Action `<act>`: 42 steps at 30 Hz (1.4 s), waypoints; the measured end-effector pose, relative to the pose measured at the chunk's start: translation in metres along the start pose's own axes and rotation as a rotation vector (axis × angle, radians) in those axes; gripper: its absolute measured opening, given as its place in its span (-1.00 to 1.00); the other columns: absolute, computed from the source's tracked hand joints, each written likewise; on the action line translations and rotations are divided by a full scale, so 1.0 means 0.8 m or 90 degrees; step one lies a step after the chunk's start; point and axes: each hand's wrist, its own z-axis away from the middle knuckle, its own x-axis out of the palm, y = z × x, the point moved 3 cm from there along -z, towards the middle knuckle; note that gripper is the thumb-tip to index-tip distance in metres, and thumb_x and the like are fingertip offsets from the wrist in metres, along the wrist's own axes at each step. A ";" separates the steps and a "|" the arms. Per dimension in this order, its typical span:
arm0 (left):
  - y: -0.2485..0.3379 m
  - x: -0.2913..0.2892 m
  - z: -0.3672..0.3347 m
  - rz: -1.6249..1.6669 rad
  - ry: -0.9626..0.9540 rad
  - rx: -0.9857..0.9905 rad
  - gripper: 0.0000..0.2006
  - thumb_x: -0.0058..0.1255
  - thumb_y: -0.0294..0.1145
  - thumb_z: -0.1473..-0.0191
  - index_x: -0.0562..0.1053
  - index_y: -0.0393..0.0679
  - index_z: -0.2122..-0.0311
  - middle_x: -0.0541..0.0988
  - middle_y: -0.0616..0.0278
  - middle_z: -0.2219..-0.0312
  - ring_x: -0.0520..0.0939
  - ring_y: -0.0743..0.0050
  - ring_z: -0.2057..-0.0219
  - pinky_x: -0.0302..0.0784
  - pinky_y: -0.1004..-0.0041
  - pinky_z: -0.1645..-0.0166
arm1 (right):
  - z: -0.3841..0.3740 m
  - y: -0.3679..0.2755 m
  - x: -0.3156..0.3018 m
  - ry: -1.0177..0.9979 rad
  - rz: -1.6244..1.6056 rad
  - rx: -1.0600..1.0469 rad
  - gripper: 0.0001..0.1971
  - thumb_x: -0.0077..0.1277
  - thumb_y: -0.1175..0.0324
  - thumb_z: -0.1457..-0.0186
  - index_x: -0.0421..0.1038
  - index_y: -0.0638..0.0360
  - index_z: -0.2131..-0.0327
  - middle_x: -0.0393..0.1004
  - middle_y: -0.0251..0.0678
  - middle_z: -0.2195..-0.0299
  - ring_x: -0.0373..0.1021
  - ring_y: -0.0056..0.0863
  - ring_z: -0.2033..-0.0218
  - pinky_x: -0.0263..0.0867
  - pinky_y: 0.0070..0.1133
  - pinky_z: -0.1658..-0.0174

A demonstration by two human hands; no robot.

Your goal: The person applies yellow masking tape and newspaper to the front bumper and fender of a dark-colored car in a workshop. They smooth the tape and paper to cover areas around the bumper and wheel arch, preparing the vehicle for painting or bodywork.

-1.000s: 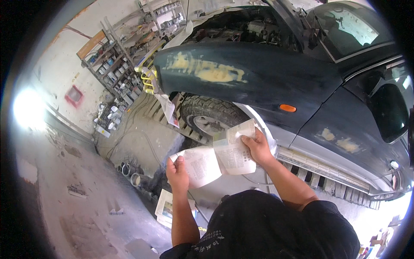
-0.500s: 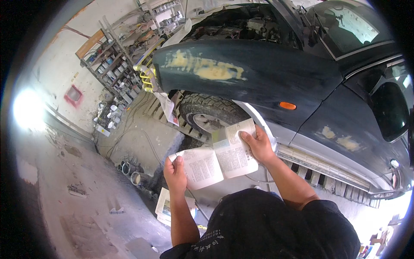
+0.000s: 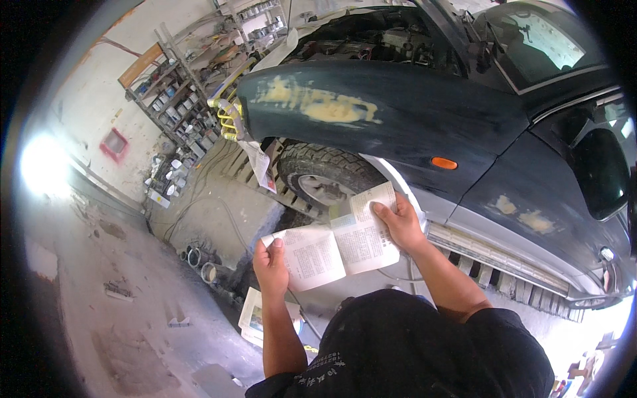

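A sheet of printed white newspaper (image 3: 338, 245) is held up between both hands, pretty much against the dark car's grey lower panel (image 3: 464, 222). Its lower left edge is pinched by the left hand (image 3: 271, 264), fingers curled round it. Its upper right part is pressed flat under the right hand's (image 3: 398, 222) spread fingers, just beside the knobbly black tyre (image 3: 325, 176).

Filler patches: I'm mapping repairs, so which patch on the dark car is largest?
The long yellowish patch on the front fender above the wheel; the door patches are small spots.
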 end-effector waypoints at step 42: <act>0.002 0.000 -0.001 0.003 -0.016 -0.012 -0.83 -0.08 -0.35 -0.21 0.40 -0.26 0.25 0.52 0.31 0.39 0.45 0.67 0.36 0.38 0.56 0.21 | 0.004 0.001 0.001 0.008 0.018 0.022 -0.70 0.01 0.28 -0.18 0.29 0.31 0.14 0.48 -0.27 0.33 0.43 -0.59 0.36 0.38 -0.60 0.27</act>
